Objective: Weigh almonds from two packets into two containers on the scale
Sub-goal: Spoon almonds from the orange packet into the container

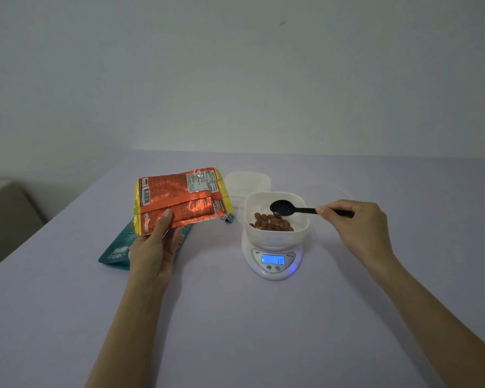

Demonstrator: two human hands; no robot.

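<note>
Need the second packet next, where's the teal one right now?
The teal packet lies flat on the table, left of the scale, partly under the left hand holding the orange packet.

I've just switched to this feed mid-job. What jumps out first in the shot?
The shiny orange packet stands out most, held up left of centre by the left hand above a teal packet lying on the table. Next is the glowing blue display of the scale at centre, carrying a white container of almonds, with the right hand holding a black spoon over it.
</note>
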